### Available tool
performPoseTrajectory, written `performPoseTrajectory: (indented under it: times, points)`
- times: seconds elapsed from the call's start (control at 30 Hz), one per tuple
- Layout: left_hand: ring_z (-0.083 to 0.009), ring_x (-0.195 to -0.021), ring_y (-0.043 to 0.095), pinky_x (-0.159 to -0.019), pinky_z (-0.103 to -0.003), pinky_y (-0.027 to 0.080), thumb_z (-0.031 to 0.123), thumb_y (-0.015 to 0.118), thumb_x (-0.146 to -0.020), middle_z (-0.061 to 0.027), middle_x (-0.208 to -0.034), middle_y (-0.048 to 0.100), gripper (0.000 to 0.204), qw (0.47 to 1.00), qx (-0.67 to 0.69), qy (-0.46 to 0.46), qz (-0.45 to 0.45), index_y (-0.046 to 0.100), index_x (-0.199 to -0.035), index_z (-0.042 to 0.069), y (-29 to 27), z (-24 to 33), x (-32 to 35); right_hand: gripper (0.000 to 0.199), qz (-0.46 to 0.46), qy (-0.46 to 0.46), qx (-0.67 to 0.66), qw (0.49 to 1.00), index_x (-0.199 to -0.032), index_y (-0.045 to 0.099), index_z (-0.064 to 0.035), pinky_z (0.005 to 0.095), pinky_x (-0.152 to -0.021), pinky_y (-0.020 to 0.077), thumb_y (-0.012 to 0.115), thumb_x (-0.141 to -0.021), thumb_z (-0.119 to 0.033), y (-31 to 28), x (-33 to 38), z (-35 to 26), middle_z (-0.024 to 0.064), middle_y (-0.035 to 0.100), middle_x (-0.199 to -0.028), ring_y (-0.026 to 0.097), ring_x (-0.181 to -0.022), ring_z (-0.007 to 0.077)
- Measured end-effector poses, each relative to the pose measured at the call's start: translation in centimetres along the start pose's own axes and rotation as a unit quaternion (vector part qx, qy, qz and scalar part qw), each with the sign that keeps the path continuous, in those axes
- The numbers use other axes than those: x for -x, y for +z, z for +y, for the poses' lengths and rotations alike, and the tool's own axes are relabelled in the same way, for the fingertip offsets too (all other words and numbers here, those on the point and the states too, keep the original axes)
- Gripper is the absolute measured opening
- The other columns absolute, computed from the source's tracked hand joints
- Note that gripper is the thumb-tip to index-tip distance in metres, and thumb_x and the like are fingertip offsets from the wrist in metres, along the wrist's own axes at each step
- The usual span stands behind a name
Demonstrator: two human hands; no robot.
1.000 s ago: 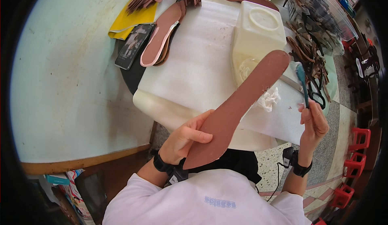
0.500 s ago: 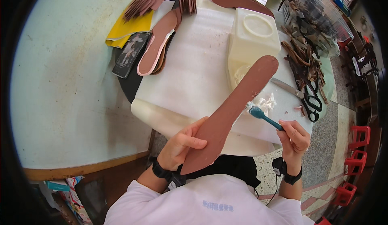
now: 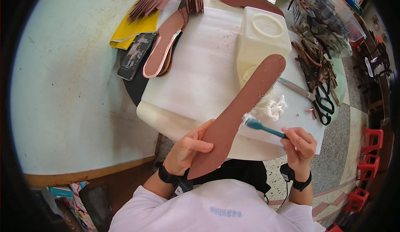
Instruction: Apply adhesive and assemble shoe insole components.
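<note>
My left hand (image 3: 195,145) is closed on the wide lower end of a long reddish-brown insole (image 3: 239,113), thumb on its upper face. The insole slants up to the right above the table's near edge. Between the fingers of my right hand (image 3: 300,145) is the handle of a teal brush (image 3: 264,128) that looks like a toothbrush. White paste covers its head, which touches or nearly touches the insole's right edge. Behind the insole, crumpled white material (image 3: 268,108) lies on the white work surface (image 3: 196,65).
A cream plastic container (image 3: 262,34) stands beyond the insole. Scissors (image 3: 312,96) and dark leather strips (image 3: 318,65) lie to the right. Back left are stacked insoles (image 3: 164,44), a phone (image 3: 136,56) and yellow sheeting (image 3: 127,30). Red stools (image 3: 368,165) stand on the floor at right.
My right hand has brought the brush down and left along the insole's edge, toward my left hand. My left hand holds the insole almost unmoved.
</note>
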State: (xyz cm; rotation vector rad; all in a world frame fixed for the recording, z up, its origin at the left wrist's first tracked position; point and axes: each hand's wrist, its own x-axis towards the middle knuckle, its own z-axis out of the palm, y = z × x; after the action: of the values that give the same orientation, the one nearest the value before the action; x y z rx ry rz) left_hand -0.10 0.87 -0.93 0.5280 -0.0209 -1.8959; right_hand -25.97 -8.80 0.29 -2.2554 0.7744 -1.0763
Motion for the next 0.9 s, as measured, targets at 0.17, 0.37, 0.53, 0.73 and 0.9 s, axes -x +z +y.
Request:
performPoseTrajectory:
  times: [0.17, 0.37, 0.53, 0.73, 0.9]
  points:
    - [-0.0224, -0.063, 0.065, -0.048, -0.035, 0.059, 0.0, 0.062, -0.067, -0.0119, -0.09, 0.059, 0.073, 0.999, -0.039, -0.003, 0.03, 0.031, -0.133, -0.001, 0.7, 0.3, 0.3, 0.024, 0.033, 0.044, -0.029, 0.998, -0.096, 0.066, 0.0046, 0.0226, -0.052, 0.0414, 0.065, -0.072, 0.006, -0.7, -0.4, 0.7, 0.0109, 0.061, -0.074, 0.056, -0.059, 0.0149]
    - [-0.0216, -0.058, 0.063, -0.043, -0.033, 0.057, 0.003, 0.065, -0.064, -0.0116, -0.083, 0.058, 0.073, 0.996, -0.08, 0.003, 0.045, 0.034, -0.13, -0.002, 0.6, -0.1, 0.6, 0.02, 0.165, 0.111, -0.068, 0.978, -0.098, 0.064, 0.0082, 0.0185, -0.052, 0.0365, 0.062, -0.079, 0.004, -2.5, -2.1, 2.2, 0.0072, 0.059, -0.075, 0.049, -0.061, 0.0083]
    - [-0.0223, -0.058, 0.064, -0.043, -0.035, 0.057, 0.002, 0.065, -0.065, -0.012, -0.083, 0.058, 0.072, 0.997, -0.068, 0.001, 0.048, 0.033, -0.13, -0.002, 0.3, -0.1, 0.7, 0.022, 0.133, 0.086, -0.042, 0.987, -0.1, 0.064, 0.008, 0.0188, -0.052, 0.0369, 0.063, -0.078, 0.005, -2.0, -1.6, 1.9, 0.0073, 0.059, -0.077, 0.049, -0.062, 0.0083]
    - [-0.0231, -0.059, 0.064, -0.044, -0.035, 0.057, 0.001, 0.065, -0.065, -0.0127, -0.085, 0.059, 0.073, 0.997, -0.054, 0.008, 0.046, 0.032, -0.131, -0.002, 0.2, -0.1, 0.7, 0.024, 0.078, 0.046, -0.036, 0.995, -0.098, 0.065, 0.0056, 0.0219, -0.056, 0.042, 0.065, -0.074, 0.006, -1.9, -0.1, 1.3, 0.0115, 0.062, -0.078, 0.056, -0.064, 0.0144]
    - [-0.0235, -0.06, 0.064, -0.044, -0.036, 0.057, -0.001, 0.065, -0.064, -0.0125, -0.089, 0.058, 0.073, 0.996, -0.072, 0.0, 0.047, 0.034, -0.13, -0.002, 0.4, -0.2, 0.7, 0.023, 0.156, 0.081, -0.021, 0.984, -0.099, 0.064, 0.0069, 0.0181, -0.057, 0.0395, 0.064, -0.076, 0.006, -2.5, -0.9, 1.4, 0.0092, 0.063, -0.082, 0.054, -0.066, 0.0095]
